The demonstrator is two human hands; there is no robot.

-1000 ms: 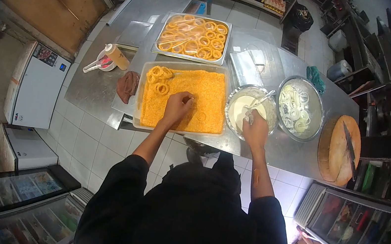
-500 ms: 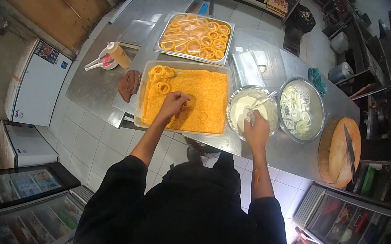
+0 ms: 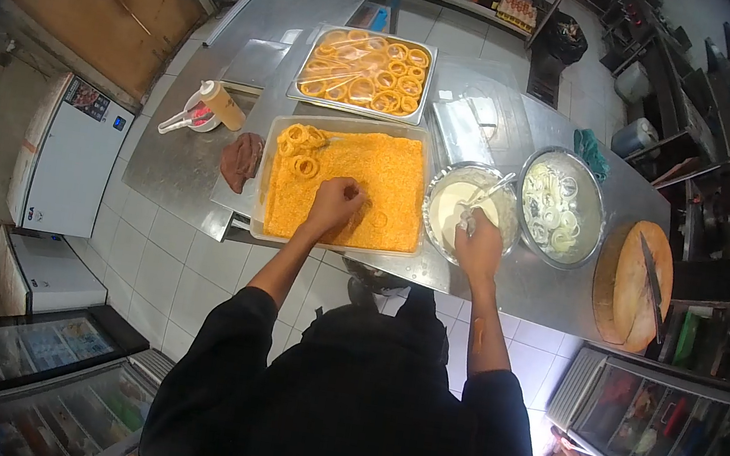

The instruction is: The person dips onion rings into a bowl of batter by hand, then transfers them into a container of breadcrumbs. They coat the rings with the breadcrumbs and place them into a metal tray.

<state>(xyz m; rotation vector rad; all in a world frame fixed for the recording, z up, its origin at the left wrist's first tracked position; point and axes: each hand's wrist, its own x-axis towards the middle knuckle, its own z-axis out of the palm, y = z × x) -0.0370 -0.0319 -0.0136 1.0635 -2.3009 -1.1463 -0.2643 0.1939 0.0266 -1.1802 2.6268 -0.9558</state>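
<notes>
Left hand (image 3: 330, 208): fingertips pinched over crumb tub (image 3: 265, 172), anything held unclear | Right hand (image 3: 480, 246): fingers curled over batter bowl (image 3: 427, 222), grip unclear | Crumbed rings (image 3: 297, 166): tub's far-left corner; probably light, soft, coating fragile; best taken by outer edges

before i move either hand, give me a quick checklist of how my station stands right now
1. Left hand over the orange crumbs in the clear plastic tub: ok
2. Left fingers free of any ring: cannot tell, the hand hides what is under it
3. Right hand at the shiny metal bowl of pale batter: ok
4. White sliced rings inside the round steel bowl, right of the batter: ok
5. Dark-bladed knife on the round wooden block, apart from both hands: ok
6. Rectangular metal tray of orange rings free of plastic film: not ok, film lies over part
</notes>
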